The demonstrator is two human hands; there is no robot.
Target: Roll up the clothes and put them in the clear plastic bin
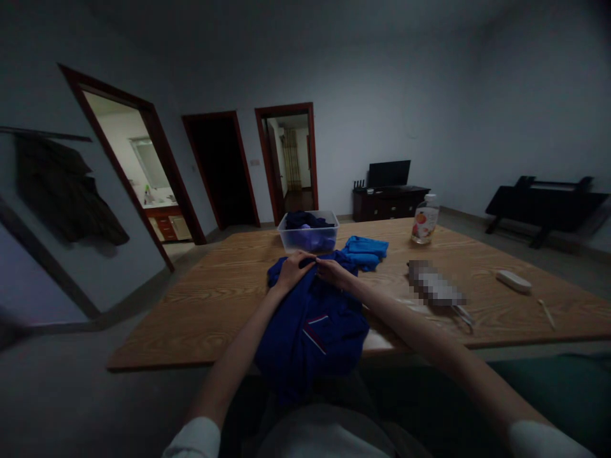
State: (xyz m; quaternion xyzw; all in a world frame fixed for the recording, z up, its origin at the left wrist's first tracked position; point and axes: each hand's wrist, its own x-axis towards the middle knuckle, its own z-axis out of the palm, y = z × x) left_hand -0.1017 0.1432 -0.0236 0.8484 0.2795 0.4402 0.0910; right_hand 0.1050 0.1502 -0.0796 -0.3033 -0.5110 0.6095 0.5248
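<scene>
A dark blue garment (329, 346) with red-and-white trim lies crumpled on the table and hangs over its front edge. My left hand (294, 270) pinches the cloth near its far end, thumb and fingers together. Right beside it, my right hand (333, 272) is closed on the same stretch of cloth, the fingertips of both hands almost meeting. A bright blue folded cloth (365, 249) lies just beyond, to the right. Behind the hands stands a clear plastic bin (286, 236) with dark and purple cloth inside.
The wooden table (205, 318) also bears a bottle (424, 221) with a fruit label, a blurred-out object (434, 284) with a strap, a white oblong case (514, 281) and a thin pale stick (547, 314). A TV cabinet (389, 202) stands by the far wall.
</scene>
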